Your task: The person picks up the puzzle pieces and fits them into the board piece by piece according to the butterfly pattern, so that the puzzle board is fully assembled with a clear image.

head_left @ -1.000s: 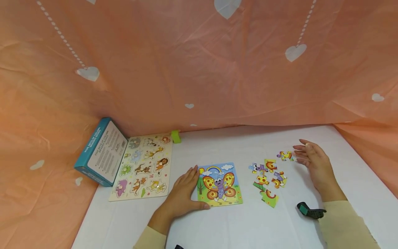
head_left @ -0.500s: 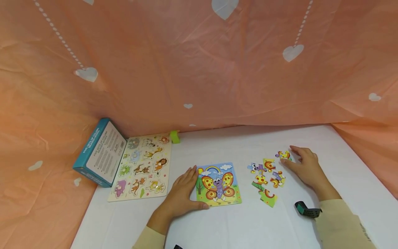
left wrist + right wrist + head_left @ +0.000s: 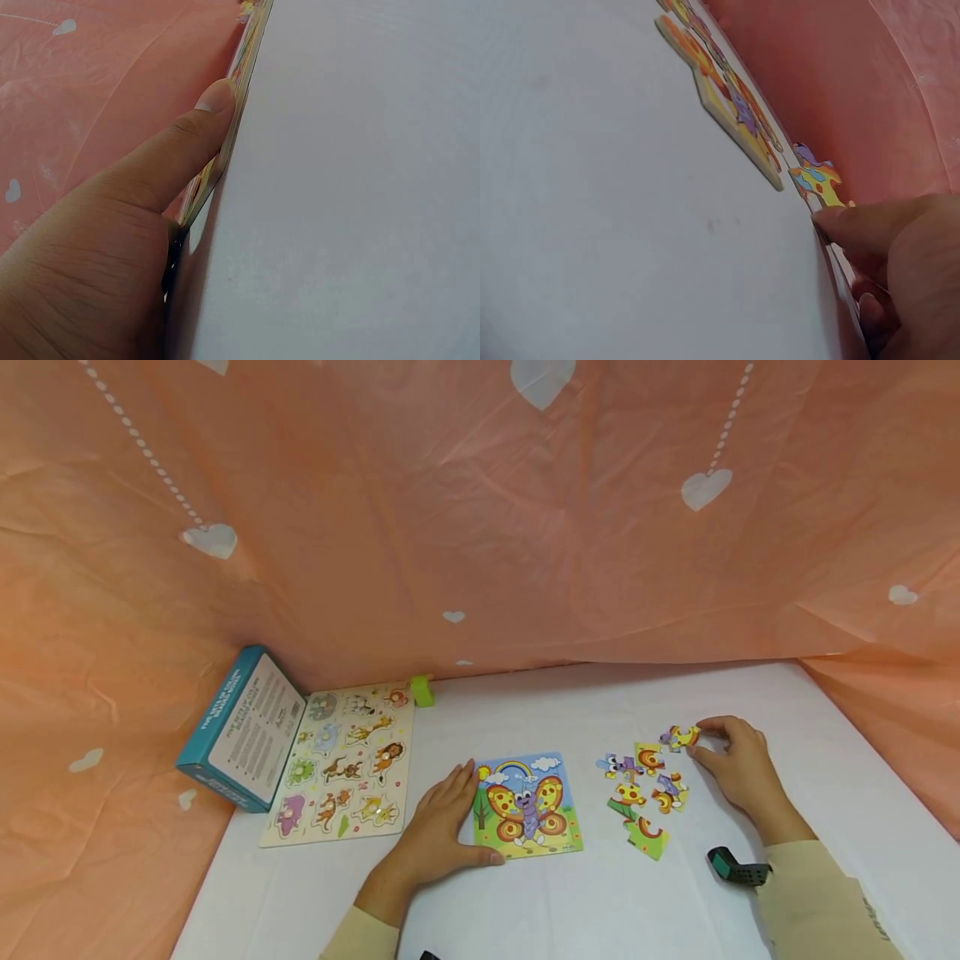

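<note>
A square butterfly puzzle board lies on the white table in the head view. My left hand rests along its left side, fingers fairly straight, thumb on the lower edge. The left wrist view shows that thumb against the board's thin side. To the right, my right hand pinches a yellow and purple jigsaw piece between thumb and forefinger. The same jigsaw piece stands tilted up in the right wrist view. Several loose jigsaw pieces lie between the board and my right hand, some overlapping.
A wooden animal peg puzzle lies at the left, beside a blue box leaning there. A lime-green block stands behind it. An orange curtain borders the table. A black device sits by the right sleeve.
My right hand has come in from the right, closed thumb and forefinger on the upper jigsaw piece, and shifted and turned it slightly. My left hand stays on the board.
</note>
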A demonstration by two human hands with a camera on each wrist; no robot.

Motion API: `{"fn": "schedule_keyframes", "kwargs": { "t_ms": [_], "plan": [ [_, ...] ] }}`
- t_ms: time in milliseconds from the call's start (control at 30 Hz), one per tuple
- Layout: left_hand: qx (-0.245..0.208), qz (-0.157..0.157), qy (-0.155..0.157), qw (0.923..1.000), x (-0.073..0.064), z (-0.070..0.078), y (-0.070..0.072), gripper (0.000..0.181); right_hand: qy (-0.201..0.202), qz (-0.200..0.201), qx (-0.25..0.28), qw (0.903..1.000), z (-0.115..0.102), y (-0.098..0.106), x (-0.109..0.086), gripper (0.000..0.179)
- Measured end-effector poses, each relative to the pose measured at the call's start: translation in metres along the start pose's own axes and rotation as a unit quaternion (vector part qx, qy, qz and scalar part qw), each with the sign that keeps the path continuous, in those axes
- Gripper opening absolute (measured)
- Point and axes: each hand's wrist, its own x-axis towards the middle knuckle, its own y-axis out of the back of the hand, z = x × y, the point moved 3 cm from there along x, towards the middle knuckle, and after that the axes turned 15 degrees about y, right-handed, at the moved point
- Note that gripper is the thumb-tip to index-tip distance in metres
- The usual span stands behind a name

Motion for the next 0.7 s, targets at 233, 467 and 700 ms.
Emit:
{"fn": "schedule_keyframes", "kwargs": {
  "t_ms": [233,467,700],
  "plan": [
    [0.000,0.001,-0.002,1.0000,0.000,0.000,0.000,0.130,0.012,0.061,0.059,0.9963,-0.008,0.002,-0.001,0.031],
    [-0.005,0.002,-0.006,1.0000,0.000,0.001,0.001,0.130,-0.002,0.080,0.155,0.9847,-0.018,-0.005,-0.001,0.031],
    [-0.007,0.006,-0.008,0.9999,0.000,0.001,0.000,0.129,0.016,0.049,0.218,0.9746,-0.038,-0.024,0.001,0.031]
  ]
}}
